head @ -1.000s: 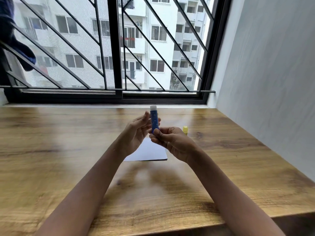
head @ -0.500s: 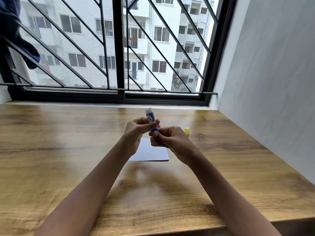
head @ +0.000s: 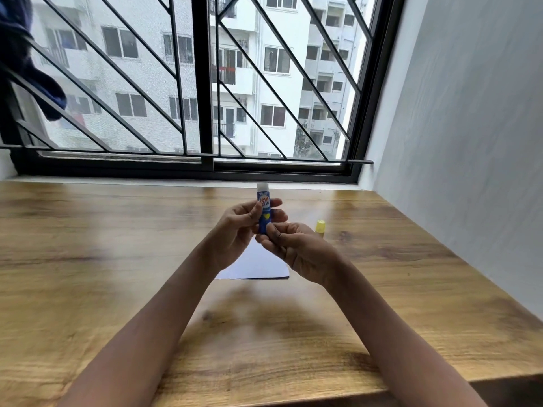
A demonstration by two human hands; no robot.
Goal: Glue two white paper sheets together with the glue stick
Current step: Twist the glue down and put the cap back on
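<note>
A blue glue stick [head: 264, 211] stands upright above the table, its white glue tip exposed at the top. My left hand [head: 235, 235] grips its barrel with thumb and fingers. My right hand [head: 296, 249] pinches the stick's bottom end. Under both hands lies white paper [head: 258, 267] flat on the wooden table [head: 117, 259]; my hands hide most of it, so I cannot tell how many sheets there are. The yellow cap [head: 320, 227] stands on the table just right of my right hand.
A barred window [head: 202, 83] runs along the table's far edge. A grey wall [head: 470, 127] bounds the right side. Dark blue cloth [head: 26, 63] hangs on the bars at the upper left. The table's front edge [head: 411, 380] is near me.
The glue stick tilted left half a second ago and now stands upright again. My left fingers have shifted on the barrel. Both hands stay over the paper.
</note>
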